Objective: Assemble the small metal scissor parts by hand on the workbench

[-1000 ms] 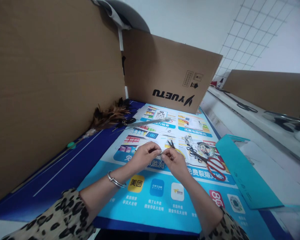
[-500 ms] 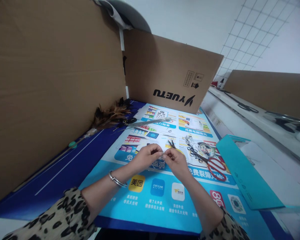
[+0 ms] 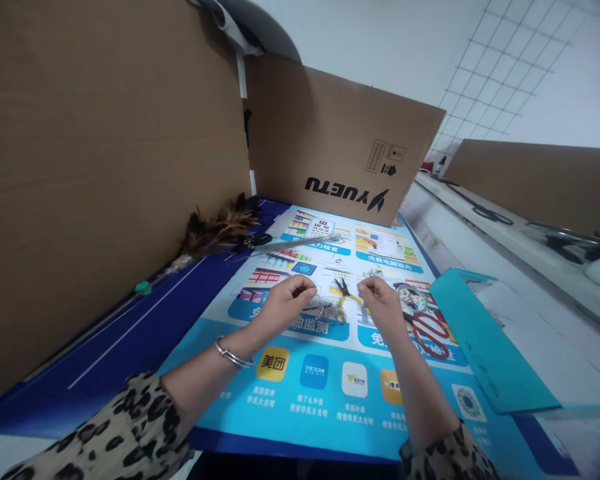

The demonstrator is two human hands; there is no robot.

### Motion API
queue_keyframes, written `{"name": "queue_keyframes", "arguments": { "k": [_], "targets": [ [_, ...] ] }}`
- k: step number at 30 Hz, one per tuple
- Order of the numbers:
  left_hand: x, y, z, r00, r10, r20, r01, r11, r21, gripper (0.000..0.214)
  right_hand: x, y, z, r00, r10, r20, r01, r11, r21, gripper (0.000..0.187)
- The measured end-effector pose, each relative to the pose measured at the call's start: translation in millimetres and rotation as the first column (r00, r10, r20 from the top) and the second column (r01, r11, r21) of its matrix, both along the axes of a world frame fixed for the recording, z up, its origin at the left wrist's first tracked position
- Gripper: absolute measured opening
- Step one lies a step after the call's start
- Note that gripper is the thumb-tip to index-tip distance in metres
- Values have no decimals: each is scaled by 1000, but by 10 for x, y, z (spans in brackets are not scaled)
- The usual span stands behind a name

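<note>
My left hand point(image 3: 294, 297) is closed in a pinch over the printed sheet; what lies between the fingertips is too fine to make out. To its right, a small tangle of thin metallic wire pieces point(image 3: 333, 311) rests on the sheet. Just beyond lie pliers point(image 3: 345, 293) with dark jaws and yellow handles, between my two hands. My right hand point(image 3: 383, 300) is also pinched, close to the pliers' handle, and anything in its fingers is too small to name. Red-handled scissors point(image 3: 433, 337) lie right of that hand, their blades partly hidden.
A bundle of thin silvery rods point(image 3: 300, 244) lies farther back beside a brown feather duster point(image 3: 220, 228). Cardboard panels point(image 3: 340, 133) stand at the left and back. A teal folder point(image 3: 490, 347) lies at the right, near a white ledge point(image 3: 460, 200).
My hands, together half a second ago, have moved apart: the right one went right and slightly up, the left one slightly left. The wire tangle and pliers between them now show more.
</note>
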State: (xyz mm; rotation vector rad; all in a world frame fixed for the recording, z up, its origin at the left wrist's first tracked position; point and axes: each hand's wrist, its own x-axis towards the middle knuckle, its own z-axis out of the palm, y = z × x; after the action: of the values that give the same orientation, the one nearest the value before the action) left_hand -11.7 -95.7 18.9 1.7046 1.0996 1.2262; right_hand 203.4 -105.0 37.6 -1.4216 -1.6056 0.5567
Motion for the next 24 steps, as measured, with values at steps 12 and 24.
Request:
{"name": "queue_keyframes", "arguments": {
  "k": [12, 24],
  "targets": [
    [-137, 112, 46, 940, 218, 262, -224, 974, -5, 18, 94, 86, -249, 903, -7, 429, 5, 1000, 8, 15],
    [-127, 92, 38, 931, 198, 306, -184, 980, -73, 18, -26, 18, -264, 872, 105, 477, -73, 994, -85, 15]
  ]
}}
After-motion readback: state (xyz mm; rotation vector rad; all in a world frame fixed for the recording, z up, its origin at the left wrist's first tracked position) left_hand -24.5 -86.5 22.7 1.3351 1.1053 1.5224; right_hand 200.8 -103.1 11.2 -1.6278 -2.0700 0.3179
